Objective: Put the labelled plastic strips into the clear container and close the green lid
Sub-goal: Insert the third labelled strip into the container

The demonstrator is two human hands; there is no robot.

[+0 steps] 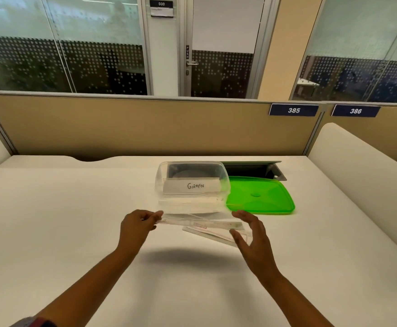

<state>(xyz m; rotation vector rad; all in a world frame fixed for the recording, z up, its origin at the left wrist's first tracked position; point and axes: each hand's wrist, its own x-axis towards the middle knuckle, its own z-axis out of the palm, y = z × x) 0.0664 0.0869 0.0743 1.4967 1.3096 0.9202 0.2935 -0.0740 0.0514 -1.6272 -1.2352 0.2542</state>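
Plastic strip (199,224) pinched by left fingers (153,217) (right fingers (244,217) spread, beside end).

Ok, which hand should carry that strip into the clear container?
Left, probably. The left hand already pinches the strip's end, while the right hand is open beside it. The clear container sits straight ahead.

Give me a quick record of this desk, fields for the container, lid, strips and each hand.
container: clear container, open, one strip labelled GIRAFEE standing inside
lid: green lid, off, flat on the table beside the container's right
strips: one clear strip lifted, more lying under it
left hand: left hand pinches the strip's left end
right hand: right hand open at its right end
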